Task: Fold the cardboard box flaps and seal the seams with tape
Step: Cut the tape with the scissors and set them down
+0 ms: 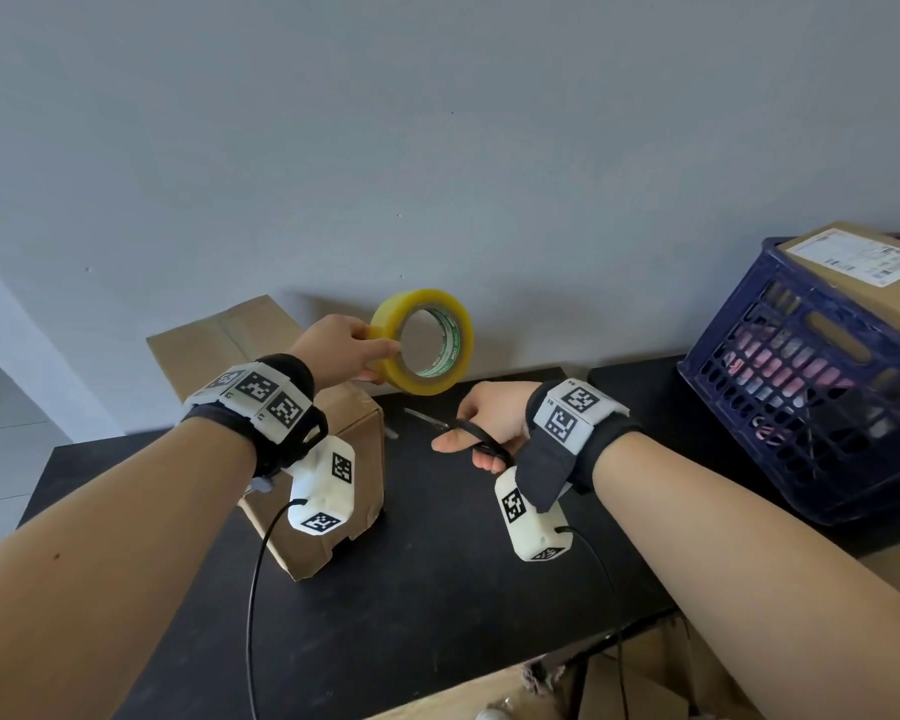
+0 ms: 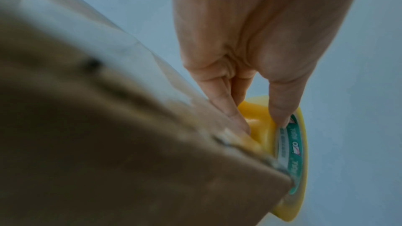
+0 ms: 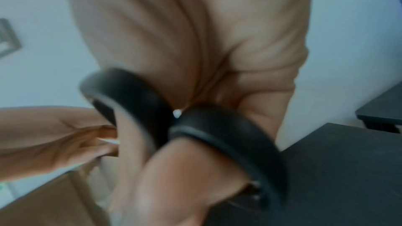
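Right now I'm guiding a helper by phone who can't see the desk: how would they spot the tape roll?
Start at the black table against the grey wall, with a cardboard box at its left end. Just above that box, the left hand holds the tape roll up in the air. It is the only yellow ring there, with green print inside its core.

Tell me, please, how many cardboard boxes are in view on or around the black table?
2 whole boxes: one cardboard box standing on the table under the left hand, and a labelled box in the blue crate on the right. Loose cardboard below the table edge may hide more.
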Motion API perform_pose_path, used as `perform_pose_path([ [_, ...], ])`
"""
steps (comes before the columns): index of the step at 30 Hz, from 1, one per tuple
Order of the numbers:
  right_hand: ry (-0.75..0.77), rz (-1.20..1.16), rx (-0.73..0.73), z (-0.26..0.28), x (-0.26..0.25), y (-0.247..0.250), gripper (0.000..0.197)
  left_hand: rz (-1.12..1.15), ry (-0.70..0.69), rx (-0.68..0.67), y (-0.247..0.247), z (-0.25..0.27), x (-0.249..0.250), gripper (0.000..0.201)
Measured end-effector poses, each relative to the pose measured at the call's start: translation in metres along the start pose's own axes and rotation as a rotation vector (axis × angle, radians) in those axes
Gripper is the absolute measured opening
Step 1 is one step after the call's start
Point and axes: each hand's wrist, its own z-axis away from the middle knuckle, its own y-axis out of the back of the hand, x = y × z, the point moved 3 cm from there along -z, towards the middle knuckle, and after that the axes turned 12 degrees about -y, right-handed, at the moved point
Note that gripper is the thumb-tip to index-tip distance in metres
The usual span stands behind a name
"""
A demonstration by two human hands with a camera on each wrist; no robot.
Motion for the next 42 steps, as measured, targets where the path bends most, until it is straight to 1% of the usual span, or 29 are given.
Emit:
perform_pose_path([
  [3,-0.038,-0.026,0.014,-0.007,0.017,0.004,0.044,-0.024,0.008,0.005,0.002,0.0,0.0,0.019],
  [6,-0.087,-0.086,0.124,-0.007,0.029,0.017,0.041,-0.012,0.044,-0.002,0.003,0.002,0.0,0.019],
  [8,-0.105,-0.11,0.236,-0.004,0.035,0.03,0.042,0.004,0.072,-0.01,0.001,-0.003,0.001,0.026],
  [10,-0.121,-0.141,0.35,0.0,0.042,0.044,0.045,0.055,0.088,0.028,0.0,-0.007,0.009,0.033],
  [12,-0.147,-0.161,0.454,0.002,0.052,0.056,0.041,0.064,0.157,0.047,-0.005,-0.01,0.021,0.043],
  [13,-0.158,-0.16,0.495,0.003,0.057,0.061,0.039,0.05,0.174,0.031,-0.007,-0.011,0.028,0.048],
  [14,-0.164,-0.16,0.526,0.003,0.063,0.065,0.039,0.042,0.171,0.029,-0.012,-0.012,0.035,0.049],
  [15,-0.169,-0.167,0.547,0.002,0.07,0.068,0.04,0.102,0.213,0.019,-0.02,-0.015,0.042,0.043],
  [16,-0.173,-0.185,0.558,0.001,0.077,0.071,0.039,0.089,0.183,-0.02,-0.031,-0.019,0.049,0.034],
  [17,-0.18,-0.201,0.558,0.0,0.085,0.073,0.039,0.066,0.176,-0.052,-0.042,-0.023,0.051,0.025],
  [18,-0.191,-0.205,0.553,-0.001,0.092,0.074,0.037,0.067,0.179,-0.065,-0.053,-0.028,0.052,0.023],
  [20,-0.219,-0.187,0.542,-0.005,0.11,0.077,0.034,0.056,0.194,-0.144,-0.08,-0.035,0.054,0.023],
  [24,-0.292,-0.109,0.521,-0.021,0.148,0.08,0.021,0.041,0.256,-0.242,-0.121,-0.046,0.043,0.027],
  [28,-0.319,0.017,0.494,-0.04,0.177,0.071,0.019,0.019,0.348,-0.323,-0.151,-0.052,0.023,0.026],
  [30,-0.301,0.038,0.48,-0.053,0.186,0.062,0.02,0.0,0.399,-0.338,-0.162,-0.052,0.014,0.025],
  [33,-0.274,-0.059,0.458,-0.073,0.198,0.046,0.031,-0.023,0.459,-0.361,-0.176,-0.052,-0.006,0.026],
  [36,-0.266,-0.114,0.452,-0.09,0.205,0.035,0.038,0.04,0.53,-0.336,-0.186,-0.052,-0.024,0.03],
  [40,-0.268,-0.011,0.401,-0.103,0.204,0.032,0.025,0.062,0.585,-0.26,-0.189,-0.054,-0.038,0.029],
  [42,-0.266,-0.008,0.389,-0.106,0.203,0.032,0.022,0.06,0.584,-0.236,-0.189,-0.054,-0.044,0.027],
])
